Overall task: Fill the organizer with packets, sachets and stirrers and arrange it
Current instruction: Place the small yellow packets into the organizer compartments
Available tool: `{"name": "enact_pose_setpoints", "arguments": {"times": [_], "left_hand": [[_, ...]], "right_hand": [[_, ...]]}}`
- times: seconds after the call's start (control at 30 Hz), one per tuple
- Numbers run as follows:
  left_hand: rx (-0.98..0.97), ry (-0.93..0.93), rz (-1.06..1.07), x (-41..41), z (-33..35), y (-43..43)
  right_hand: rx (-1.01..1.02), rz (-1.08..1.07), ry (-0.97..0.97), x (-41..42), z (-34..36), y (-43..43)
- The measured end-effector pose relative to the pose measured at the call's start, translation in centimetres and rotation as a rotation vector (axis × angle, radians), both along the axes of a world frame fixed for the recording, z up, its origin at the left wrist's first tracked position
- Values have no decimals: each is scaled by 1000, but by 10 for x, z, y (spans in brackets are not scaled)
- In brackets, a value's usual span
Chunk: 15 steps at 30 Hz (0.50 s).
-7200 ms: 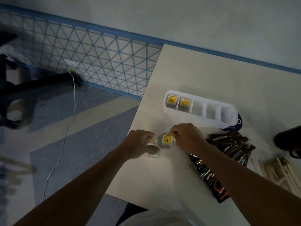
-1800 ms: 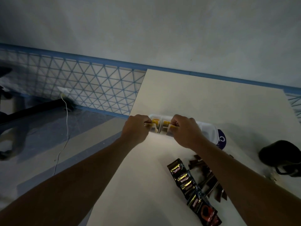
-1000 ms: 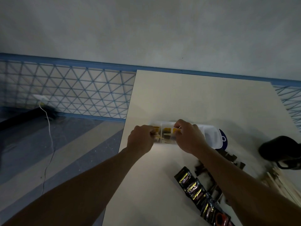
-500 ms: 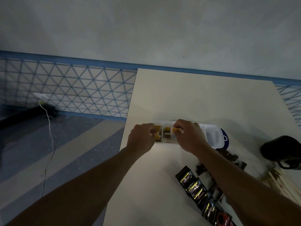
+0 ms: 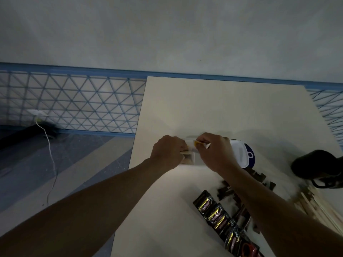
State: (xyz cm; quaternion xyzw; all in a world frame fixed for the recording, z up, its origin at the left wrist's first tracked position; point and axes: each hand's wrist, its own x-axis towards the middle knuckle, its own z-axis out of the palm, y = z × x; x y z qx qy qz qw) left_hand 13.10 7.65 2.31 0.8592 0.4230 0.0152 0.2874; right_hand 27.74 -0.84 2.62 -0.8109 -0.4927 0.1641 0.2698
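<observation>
Pale table (image 5: 222,108), set against a grey wall. On it, near its left edge, the white organizer (image 5: 239,154): long, lying crosswise, mostly hidden under both hands, with only the right end and one open compartment at the left showing.

Left hand (image 5: 167,152) has its fingers curled at the organizer's left end, pinching a tan packet (image 5: 185,151) over the end compartment. Right hand (image 5: 215,153), just beside it, pinches a yellow-tagged packet (image 5: 197,143) above the next compartment. The hands are close together but not touching.

Step, as I read it: seating packets into the left compartments, early in the fill. Next move calls for pressing each one down upright, letting go, then reaching right for more stock.

Around: blue lattice panel (image 5: 74,101) left of the table, a white cable (image 5: 50,145) trailing over the floor. A black object (image 5: 319,164) at right, too dim to identify. Wooden stirrers (image 5: 315,204) heaped below it. A strip of black sachets (image 5: 213,210) and loose dark stick sachets (image 5: 228,190) lie partly under the right forearm; that arm blocks the reach until it lifts
</observation>
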Motion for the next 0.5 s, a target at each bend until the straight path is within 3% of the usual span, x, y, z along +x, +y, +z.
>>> {"name": "enact_pose_setpoints", "arguments": {"times": [0.17,0.5], "left_hand": [[57,83,15,10,-10,-6],[102,-32,93,3,-11,-1]], "right_hand": [[50,-25,76,3,2,0],[26,21,86,5,0,10]]}}
